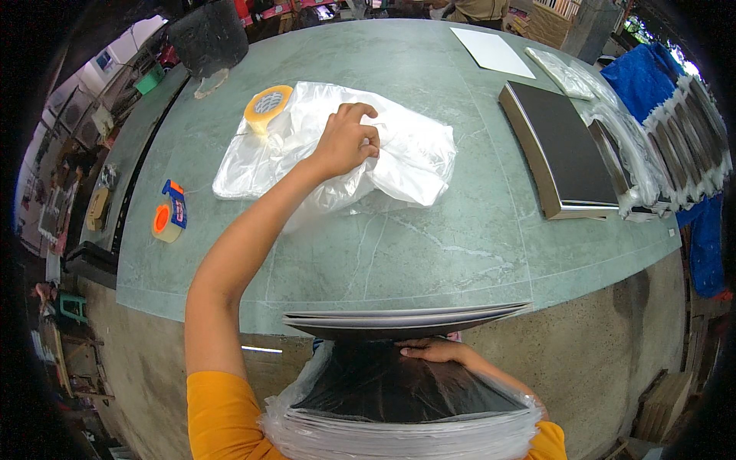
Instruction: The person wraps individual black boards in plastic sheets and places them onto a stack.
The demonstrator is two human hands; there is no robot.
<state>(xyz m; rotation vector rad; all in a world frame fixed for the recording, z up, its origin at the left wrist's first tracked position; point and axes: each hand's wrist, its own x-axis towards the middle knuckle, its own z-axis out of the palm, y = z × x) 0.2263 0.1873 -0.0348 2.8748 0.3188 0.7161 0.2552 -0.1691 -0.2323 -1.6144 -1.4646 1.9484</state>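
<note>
On the table, a pile of clear plastic bags (414, 157) lies crumpled, its sheets overlapping. My left hand (349, 142) reaches over it with curled fingers, gripping some of the plastic. A wide roll of yellowish packing tape (268, 106) rests on the pile's far left corner. Close to my body is a stack of black sheets wrapped in clear plastic (406, 391). My right hand (433, 350) lies across its far edge, fingers stretched out. Just beyond that hand, several black boards with pale edges (406, 316) overlap the table's near edge.
To the left sits a tape dispenser with an orange core (170, 215). A thick stack of black boards (563, 153) stands at the right, beside plastic-wrapped bundles (675, 146) and blue sheeting (640, 80). A white sheet (491, 52) lies far right; a black bin (207, 38) stands far left.
</note>
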